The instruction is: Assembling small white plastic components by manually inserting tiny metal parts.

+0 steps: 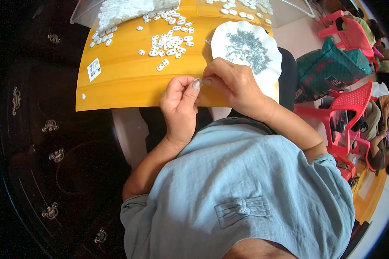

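Note:
My left hand [180, 101] is closed in a pinch, thumb against the bent fingers, just above the near edge of the yellow table [125, 88]. Fingertip to fingertip with it, my right hand [237, 84] pinches too. Whatever is between the fingers is too small and covered to name. Ahead of my hands lies a loose heap of small white plastic pieces with holes [168, 44], with a few strays around it. A white scalloped plate [273, 56] stands beyond my right hand, holding many thin grey metal pieces, perhaps screws or pins [248, 47].
Clear bins of white pieces [134, 13] stand at the far edge. A printed label [94, 69] lies on the table's left. Dark drawers [52, 125] flank the left side. To the right are a green bag [330, 64], red plastic chairs [343, 112] and other people.

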`<action>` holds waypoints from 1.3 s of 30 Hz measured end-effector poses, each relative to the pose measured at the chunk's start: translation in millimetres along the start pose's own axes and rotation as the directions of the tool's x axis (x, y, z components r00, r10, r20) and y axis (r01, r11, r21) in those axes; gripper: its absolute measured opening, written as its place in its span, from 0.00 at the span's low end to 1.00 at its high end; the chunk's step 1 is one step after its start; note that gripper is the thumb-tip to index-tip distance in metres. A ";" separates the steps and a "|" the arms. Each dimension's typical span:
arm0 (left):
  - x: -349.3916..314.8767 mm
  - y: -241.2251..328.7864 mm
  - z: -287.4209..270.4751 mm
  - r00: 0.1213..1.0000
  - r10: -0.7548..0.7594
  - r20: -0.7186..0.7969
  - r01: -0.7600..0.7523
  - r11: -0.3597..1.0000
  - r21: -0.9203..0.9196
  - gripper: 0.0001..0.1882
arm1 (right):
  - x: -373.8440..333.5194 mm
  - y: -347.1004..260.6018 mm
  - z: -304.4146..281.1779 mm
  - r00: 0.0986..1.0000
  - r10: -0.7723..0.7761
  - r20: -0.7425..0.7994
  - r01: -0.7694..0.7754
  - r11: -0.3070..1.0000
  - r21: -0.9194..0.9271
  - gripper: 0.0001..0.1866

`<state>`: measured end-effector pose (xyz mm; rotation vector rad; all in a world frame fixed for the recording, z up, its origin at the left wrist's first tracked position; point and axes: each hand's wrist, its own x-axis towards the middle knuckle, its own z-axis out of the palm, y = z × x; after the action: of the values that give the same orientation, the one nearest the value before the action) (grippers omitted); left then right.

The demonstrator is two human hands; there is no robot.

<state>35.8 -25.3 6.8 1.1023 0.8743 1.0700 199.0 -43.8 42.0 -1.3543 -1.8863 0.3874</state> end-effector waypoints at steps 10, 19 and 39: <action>5.1 -12.4 -13.7 0.995 0.089 -0.033 -0.088 0.995 0.043 0.04 | 9.2 -5.7 17.9 0.981 0.164 0.108 -0.186 0.954 0.236 0.03; 12.5 -3.9 -17.3 0.999 -0.044 -0.024 0.040 0.988 -0.150 0.04 | 108.7 56.2 5.0 0.981 -0.062 0.183 0.156 0.812 -0.563 0.05; 57.5 25.2 -22.9 0.959 0.095 -0.266 -0.194 0.905 -0.378 0.05 | 74.0 -2.0 17.2 0.993 -0.011 0.118 0.000 0.996 0.088 0.07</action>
<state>24.2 38.2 23.7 0.7075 0.7228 1.4588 174.6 25.4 62.1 -1.2924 -1.9451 0.5521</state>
